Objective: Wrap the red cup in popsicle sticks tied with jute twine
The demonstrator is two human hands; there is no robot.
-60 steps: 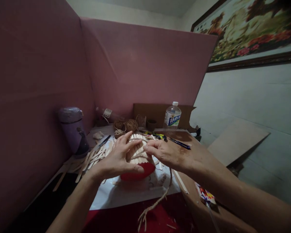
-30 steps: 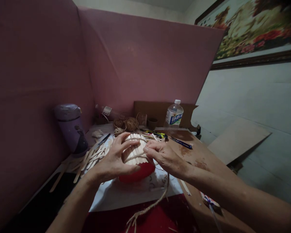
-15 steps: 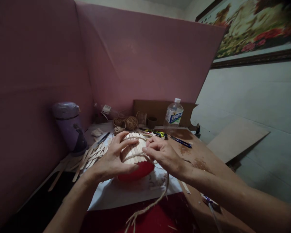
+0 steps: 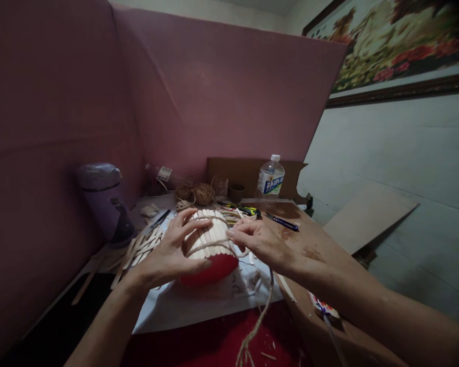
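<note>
A drum-shaped piece covered with wooden craft sticks (image 4: 206,235) lies on its side, its red round end (image 4: 211,271) facing me. Two bands of braided twine cord (image 4: 210,248) run around the sticks. My left hand (image 4: 168,251) grips the piece from the left, fingers over the top and thumb low by the red end. At the right side, my right hand (image 4: 258,240) is closed in a pinch at the cord. Its loose tail (image 4: 260,318) hangs below that hand and ends in frayed strands. The fingertips partly hide the pinched stretch.
Loose craft sticks (image 4: 137,252) and a dark pen-like tool (image 4: 160,219) lie left. Behind are twine balls (image 4: 202,193), a plastic bottle (image 4: 271,178) and a purple tumbler (image 4: 109,204). Cutters (image 4: 282,221) lie right, on the brown board. Pink panels (image 4: 222,92) stand behind.
My right hand has drawn slightly away from the sticks, and the cord's tail has swung right. The view has shifted a little; my left hand keeps its grip.
</note>
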